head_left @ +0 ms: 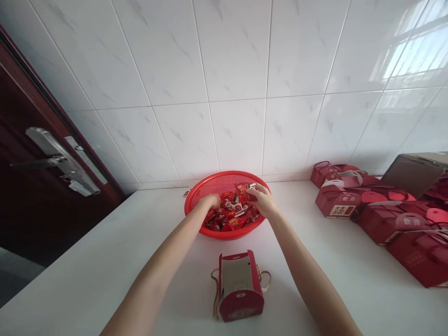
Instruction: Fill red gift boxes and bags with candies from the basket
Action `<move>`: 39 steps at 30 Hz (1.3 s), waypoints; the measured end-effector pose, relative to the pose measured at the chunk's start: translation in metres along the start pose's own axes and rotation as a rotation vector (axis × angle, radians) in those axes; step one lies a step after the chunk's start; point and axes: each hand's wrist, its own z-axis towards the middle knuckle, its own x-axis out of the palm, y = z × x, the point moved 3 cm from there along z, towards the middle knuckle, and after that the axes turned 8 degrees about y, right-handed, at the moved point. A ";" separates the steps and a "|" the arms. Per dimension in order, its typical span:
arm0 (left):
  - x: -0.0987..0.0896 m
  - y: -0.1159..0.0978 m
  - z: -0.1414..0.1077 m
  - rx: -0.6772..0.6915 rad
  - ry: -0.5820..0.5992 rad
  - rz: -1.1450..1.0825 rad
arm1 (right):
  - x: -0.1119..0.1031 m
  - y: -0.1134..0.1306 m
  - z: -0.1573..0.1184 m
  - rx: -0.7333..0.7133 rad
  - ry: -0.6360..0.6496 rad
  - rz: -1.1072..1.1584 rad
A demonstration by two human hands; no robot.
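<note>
A red plastic basket (227,235) full of small red-wrapped candies (235,223) stands near the tiled wall. My left hand (210,202) reaches over its left side, fingers curled down among the wrappers; whatever they grip is hidden. At the basket's right side, my right hand (264,201) pinches a shiny red candy packet (243,192) above the pile, and a white-and-red wrapper shows by its fingertips. Between my forearms, closer to me, sits a dark red gift box (241,305) with its top open and a pale inside. Twine handles hang from both its sides.
Several folded red gift boxes (339,201) crowd the right side of the white table (115,261). Behind them is a brown carton (413,175). White tiles (234,135) rise at the back, and a dark door with a metal handle (63,161) is at left.
</note>
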 end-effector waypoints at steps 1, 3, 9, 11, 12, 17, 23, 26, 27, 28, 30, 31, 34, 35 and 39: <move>0.001 -0.001 0.000 -0.019 0.010 0.004 | 0.000 0.000 0.000 0.000 0.000 -0.002; 0.002 -0.001 -0.003 -0.061 0.019 0.003 | 0.001 0.001 -0.001 0.001 0.000 -0.003; -0.004 -0.006 -0.015 0.012 -0.076 -0.147 | 0.002 0.000 0.000 0.006 0.004 0.009; -0.008 -0.011 -0.019 0.096 -0.122 -0.239 | 0.001 0.000 0.001 -0.003 0.003 0.024; -0.011 -0.014 -0.022 0.148 -0.144 -0.288 | 0.001 -0.001 0.002 -0.010 0.001 0.030; -0.021 -0.035 -0.042 0.400 -0.252 -0.542 | -0.003 -0.001 0.006 -0.046 -0.014 0.049; -0.014 -0.053 -0.075 0.608 -0.372 -0.836 | 0.000 0.005 0.004 -0.068 0.006 0.089; -0.006 -0.055 -0.093 0.618 -0.396 -0.871 | 0.007 0.013 -0.002 -0.071 0.079 0.098; -0.004 -0.055 -0.099 0.619 -0.391 -0.876 | 0.010 0.016 -0.004 -0.076 0.108 0.094; -0.002 -0.055 -0.105 0.619 -0.385 -0.879 | 0.013 0.020 -0.007 -0.084 0.141 0.083; 0.001 -0.054 -0.118 0.613 -0.377 -0.887 | 0.019 0.026 -0.013 -0.102 0.208 0.042; 0.003 -0.054 -0.125 0.612 -0.368 -0.896 | 0.021 0.029 -0.017 -0.111 0.244 0.014; 0.013 -0.050 -0.148 0.620 -0.310 -0.929 | 0.027 0.041 -0.029 -0.125 0.342 -0.091; 0.018 -0.048 -0.156 0.623 -0.288 -0.932 | 0.029 0.046 -0.035 -0.132 0.375 -0.136; 0.044 -0.036 -0.193 0.593 -0.260 -0.861 | 0.037 0.069 -0.060 -0.150 0.543 -0.348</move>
